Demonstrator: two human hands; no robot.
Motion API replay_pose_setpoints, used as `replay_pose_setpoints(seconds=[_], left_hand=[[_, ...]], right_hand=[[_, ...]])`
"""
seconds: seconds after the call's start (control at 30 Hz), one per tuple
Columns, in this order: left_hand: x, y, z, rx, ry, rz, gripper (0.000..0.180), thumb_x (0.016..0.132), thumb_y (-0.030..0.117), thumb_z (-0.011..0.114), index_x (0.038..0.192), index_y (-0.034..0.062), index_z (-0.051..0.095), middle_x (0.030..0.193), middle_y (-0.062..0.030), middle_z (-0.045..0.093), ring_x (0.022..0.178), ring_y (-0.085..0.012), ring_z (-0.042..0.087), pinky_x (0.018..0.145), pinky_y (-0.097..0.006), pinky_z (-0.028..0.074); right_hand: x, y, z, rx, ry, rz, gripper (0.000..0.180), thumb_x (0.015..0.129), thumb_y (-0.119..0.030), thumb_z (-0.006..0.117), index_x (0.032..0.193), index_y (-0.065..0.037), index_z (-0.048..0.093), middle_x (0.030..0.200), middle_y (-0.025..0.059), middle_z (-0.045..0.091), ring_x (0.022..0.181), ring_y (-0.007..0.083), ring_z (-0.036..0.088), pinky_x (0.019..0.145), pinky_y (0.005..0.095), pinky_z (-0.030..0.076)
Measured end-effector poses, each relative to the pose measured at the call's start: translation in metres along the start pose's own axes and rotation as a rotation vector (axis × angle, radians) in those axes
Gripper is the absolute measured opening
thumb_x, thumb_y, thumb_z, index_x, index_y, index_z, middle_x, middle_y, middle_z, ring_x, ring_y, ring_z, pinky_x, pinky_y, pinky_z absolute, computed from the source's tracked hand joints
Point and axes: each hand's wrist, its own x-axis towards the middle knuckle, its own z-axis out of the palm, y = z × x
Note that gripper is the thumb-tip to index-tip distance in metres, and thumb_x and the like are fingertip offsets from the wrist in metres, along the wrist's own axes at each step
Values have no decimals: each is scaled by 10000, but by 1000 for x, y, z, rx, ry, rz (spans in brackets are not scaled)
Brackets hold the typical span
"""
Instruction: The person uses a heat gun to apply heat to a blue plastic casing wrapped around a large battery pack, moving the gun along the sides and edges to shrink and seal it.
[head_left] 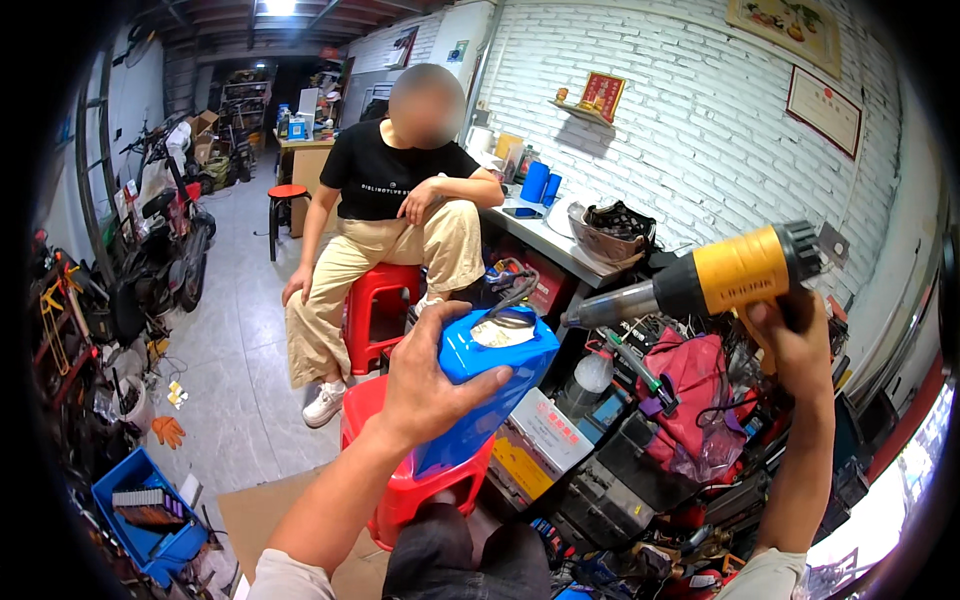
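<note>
Blue block (490, 395): in front of the body, above the nearer red stool (386, 520); long axis steep, top end leaning right and away; whether its lower end rests there, I cannot tell.
Left hand (432, 375): spread wide, gripping the block's upper part, thumb across the near side.
Right hand (792, 345): closed around the heat gun's handle.
Heat gun (700, 280): long axis nearly level, nozzle (612, 305) pointing left and slightly down, near the block's top end.
Beyond: a seated person (400, 200) on another red stool (380, 305).
</note>
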Motion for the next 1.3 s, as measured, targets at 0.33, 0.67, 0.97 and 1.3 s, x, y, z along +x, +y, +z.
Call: replay_pose_setpoints(seconds=[0.33, 0.67, 0.97, 1.3], left_hand=[[15, 8, -11, 121, -62, 89, 734, 735, 382, 893, 1261, -42, 608, 1134, -182, 700, 1049, -261, 699, 948, -377, 553], [27, 3, -14, 152, -79, -8, 741, 723, 398, 895, 1257, -41, 628, 1158, -182, 684, 1091, -259, 673, 969, -382, 536], [103, 0, -25, 200, -417, -276, 726, 831, 464, 817, 1248, -114, 680, 1084, -191, 738, 986, -226, 700, 873, -346, 544], [79, 12, 18, 816, 18, 488, 206, 768, 202, 807, 784, 51, 669, 1023, -115, 651, 1032, -337, 606, 852, -481, 491]], right_hand=[[29, 3, 17, 175, -89, -22, 376, 926, -230, 783, 1132, 76, 709, 985, 67, 749, 893, 114, 664, 826, 301, 539], [30, -3, 17, 18, -19, -52, 266, 919, -164, 736, 1043, 71, 725, 796, 16, 677, 693, 75, 575, 627, 267, 459], [55, -29, 35, 60, -72, -43, 307, 950, -237, 751, 1017, 62, 740, 760, 50, 692, 607, 85, 570, 519, 280, 464], [42, 1, -7, 89, 174, -60, 423, 982, -370, 749, 1087, 39, 720, 825, 51, 707, 678, 116, 664, 528, 262, 514]])
